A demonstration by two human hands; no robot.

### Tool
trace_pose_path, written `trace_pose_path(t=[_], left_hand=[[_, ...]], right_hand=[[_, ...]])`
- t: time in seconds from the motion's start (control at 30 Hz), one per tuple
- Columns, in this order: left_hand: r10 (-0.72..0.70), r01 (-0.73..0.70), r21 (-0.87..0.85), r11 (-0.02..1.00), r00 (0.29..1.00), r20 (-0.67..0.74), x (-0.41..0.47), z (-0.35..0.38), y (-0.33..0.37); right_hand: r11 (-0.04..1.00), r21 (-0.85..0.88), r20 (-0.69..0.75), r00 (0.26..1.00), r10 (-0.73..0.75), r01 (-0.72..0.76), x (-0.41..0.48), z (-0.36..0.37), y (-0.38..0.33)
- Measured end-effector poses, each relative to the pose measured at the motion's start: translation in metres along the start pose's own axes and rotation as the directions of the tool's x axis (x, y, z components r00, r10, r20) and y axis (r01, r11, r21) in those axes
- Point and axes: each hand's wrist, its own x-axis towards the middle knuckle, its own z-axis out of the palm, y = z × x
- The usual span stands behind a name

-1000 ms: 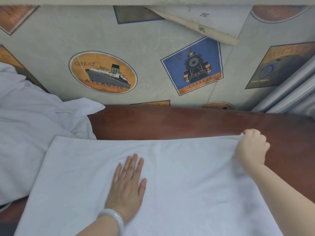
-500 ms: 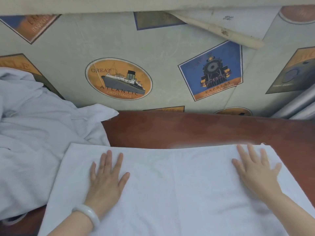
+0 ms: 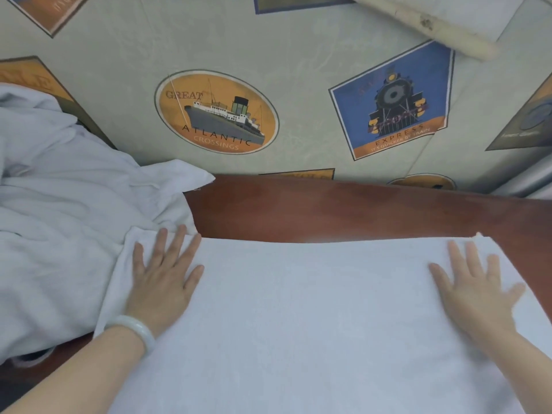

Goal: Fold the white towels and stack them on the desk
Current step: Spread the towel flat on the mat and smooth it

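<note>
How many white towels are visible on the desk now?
2 that I can tell apart. The flat towel lies in the middle, under the left hand and the right hand. The crumpled white heap lies at the left and may hide more.

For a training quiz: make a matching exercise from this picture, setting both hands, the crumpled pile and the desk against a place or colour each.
Column one:
1 left hand
2 right hand
3 crumpled pile
4 desk

Column two:
A reddish-brown
B flat near the far right corner of the towel
C heaped on the left
D flat near the towel's far left corner

Pairs: 1-D, 2-B, 3-C, 4-A
</note>
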Motion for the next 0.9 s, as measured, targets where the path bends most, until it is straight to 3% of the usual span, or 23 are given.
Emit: trace_pose_path(t=[0.2,0.27,0.37,0.43,0.5,0.63,0.73,0.77,0.83,0.9], left_hand=[[-0.048,0.051,-0.039,0.998,0.995,0.082,0.014,0.001,0.003],[-0.05,0.055,-0.074,0.996,0.997,0.064,0.006,-0.007,0.013],[0.057,-0.061,-0.109,0.992,0.998,-0.04,-0.034,-0.017,0.058],[0.161,-0.165,-0.13,0.978,0.986,-0.035,-0.061,-0.017,0.087],[0.184,-0.182,-0.122,0.976,0.983,0.005,-0.071,-0.011,0.095],[0.094,-0.085,-0.144,0.986,0.994,0.058,-0.06,-0.005,0.089],[0.029,-0.014,-0.177,0.984,0.996,0.084,-0.059,-0.015,0.097],[0.007,0.003,-0.199,0.98,0.999,0.05,-0.064,-0.019,0.102],[0.068,-0.065,-0.23,0.971,0.998,0.008,-0.09,-0.026,0.114],[0.192,-0.188,-0.202,0.961,0.981,-0.002,-0.124,-0.026,0.113]], right_hand=[[0.999,0.027,0.105,0.994,0.028,-0.031,0.019,-0.015,-0.009],[0.999,0.041,0.072,0.997,0.025,-0.028,0.004,-0.021,-0.023],[0.983,-0.005,-0.015,0.982,-0.186,0.186,-0.046,-0.01,-0.062],[0.925,-0.007,-0.03,0.925,-0.379,0.379,-0.084,0.012,-0.083],[0.88,-0.038,0.0,0.881,-0.473,0.473,-0.101,0.028,-0.086],[0.934,-0.023,-0.012,0.934,-0.357,0.356,-0.089,0.029,-0.081],[0.984,0.123,0.012,0.991,-0.131,0.129,-0.096,0.013,-0.113],[0.977,0.153,-0.034,0.989,-0.142,0.146,-0.11,0.008,-0.129],[0.903,0.132,-0.19,0.904,-0.383,0.41,-0.155,0.011,-0.152],[0.747,0.032,-0.174,0.74,-0.65,0.664,-0.199,0.029,-0.153]])
